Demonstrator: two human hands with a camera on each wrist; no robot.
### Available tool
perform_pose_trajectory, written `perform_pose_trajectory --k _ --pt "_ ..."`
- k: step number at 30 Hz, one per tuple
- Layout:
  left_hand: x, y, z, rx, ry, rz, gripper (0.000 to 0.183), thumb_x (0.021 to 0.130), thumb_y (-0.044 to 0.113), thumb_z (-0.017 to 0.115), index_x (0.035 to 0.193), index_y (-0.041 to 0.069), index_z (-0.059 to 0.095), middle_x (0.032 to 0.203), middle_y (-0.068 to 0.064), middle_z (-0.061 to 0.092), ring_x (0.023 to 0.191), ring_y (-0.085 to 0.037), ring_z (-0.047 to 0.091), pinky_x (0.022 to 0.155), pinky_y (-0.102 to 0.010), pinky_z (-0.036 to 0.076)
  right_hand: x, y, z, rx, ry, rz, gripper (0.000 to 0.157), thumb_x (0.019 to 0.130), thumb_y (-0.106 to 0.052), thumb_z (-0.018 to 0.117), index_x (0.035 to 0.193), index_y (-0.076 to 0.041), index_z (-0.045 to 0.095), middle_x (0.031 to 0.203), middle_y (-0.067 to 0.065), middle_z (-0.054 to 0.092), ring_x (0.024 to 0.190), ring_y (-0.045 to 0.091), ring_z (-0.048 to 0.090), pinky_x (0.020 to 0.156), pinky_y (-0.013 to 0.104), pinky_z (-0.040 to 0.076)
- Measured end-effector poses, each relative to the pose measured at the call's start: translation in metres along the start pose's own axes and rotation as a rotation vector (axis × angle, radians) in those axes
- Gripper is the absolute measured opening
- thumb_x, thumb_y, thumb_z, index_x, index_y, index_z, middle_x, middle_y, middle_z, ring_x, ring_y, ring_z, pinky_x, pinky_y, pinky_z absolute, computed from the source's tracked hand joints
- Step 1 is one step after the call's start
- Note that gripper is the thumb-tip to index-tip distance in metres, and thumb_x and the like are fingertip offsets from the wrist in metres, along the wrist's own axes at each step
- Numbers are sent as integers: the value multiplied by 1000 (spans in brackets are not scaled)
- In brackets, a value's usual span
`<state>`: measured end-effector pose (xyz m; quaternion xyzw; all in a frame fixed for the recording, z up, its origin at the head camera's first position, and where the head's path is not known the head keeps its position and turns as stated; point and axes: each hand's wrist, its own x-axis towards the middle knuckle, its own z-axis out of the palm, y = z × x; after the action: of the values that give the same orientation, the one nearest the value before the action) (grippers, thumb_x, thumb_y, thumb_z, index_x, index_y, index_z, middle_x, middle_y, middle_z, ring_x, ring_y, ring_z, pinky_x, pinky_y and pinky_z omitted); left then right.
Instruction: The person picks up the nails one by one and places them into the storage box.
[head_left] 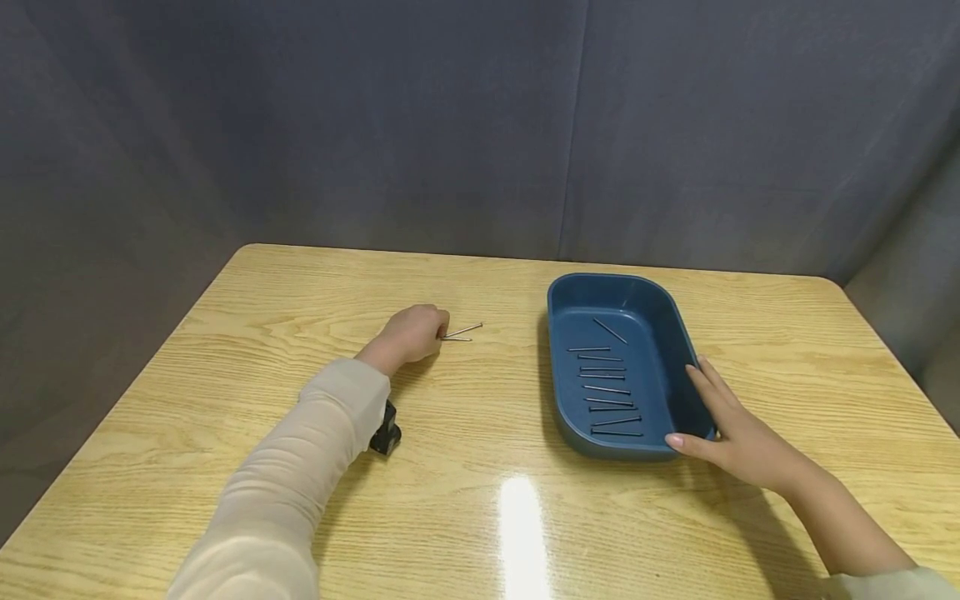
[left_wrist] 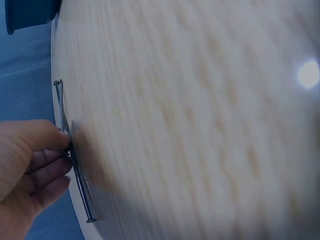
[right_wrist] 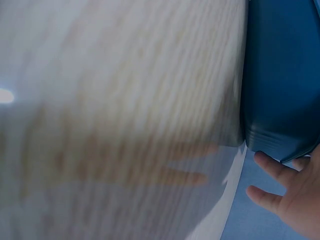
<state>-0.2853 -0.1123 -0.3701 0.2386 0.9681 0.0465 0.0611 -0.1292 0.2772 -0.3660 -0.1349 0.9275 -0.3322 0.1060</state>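
Note:
On the left of the table my left hand [head_left: 415, 331] pinches a nail [left_wrist: 81, 190] between thumb and fingers, low over the wood. Two thin metal shafts stick out past the fingertips in the head view, one ending in a nail head [head_left: 481, 324]; the rest is hidden by the fingers. A blue tray [head_left: 600, 450] sits right of the middle, with several nails [head_left: 604, 379] lying inside, most of them in a rough row. My right hand [head_left: 738, 433] rests on the tray's near right corner, fingers spread and fairly straight, thumb on the rim.
The wooden table [head_left: 480, 400] has rounded far corners, and a grey curtain [head_left: 420, 125] hangs behind it. A small black device [head_left: 386, 429] shows beneath the left sleeve. Light glares on the near part of the tabletop.

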Motion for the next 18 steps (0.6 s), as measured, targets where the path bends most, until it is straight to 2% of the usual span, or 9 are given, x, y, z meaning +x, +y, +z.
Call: perform_pose_trajectory --k 7,15,18 --pt "-3 -1 -3 -44 21 22 9 87 5 54 93 6 60 92 -7 60 78 -18 52 71 -32 45 0 1 1 4 6 -5 93 86 -31 61 146 -7 -5 150 19 -15 134 49 -5 91 72 16" --pt "-3 1 -4 -201 64 129 7 87 8 59 93 4 60 89 -8 61 77 -18 51 73 -32 44 -1 1 1 2 9 -6 93 86 -31 61 146 -7 -6 150 19 -16 133 49 -3 91 72 16" --pt "-3 6 -4 -242 65 147 8 87 8 60 93 3 61 88 -8 61 77 -17 51 73 -31 44 -1 1 1 1 12 -10 93 86 -31 61 146 -7 -5 150 19 -15 133 49 -3 91 71 17"
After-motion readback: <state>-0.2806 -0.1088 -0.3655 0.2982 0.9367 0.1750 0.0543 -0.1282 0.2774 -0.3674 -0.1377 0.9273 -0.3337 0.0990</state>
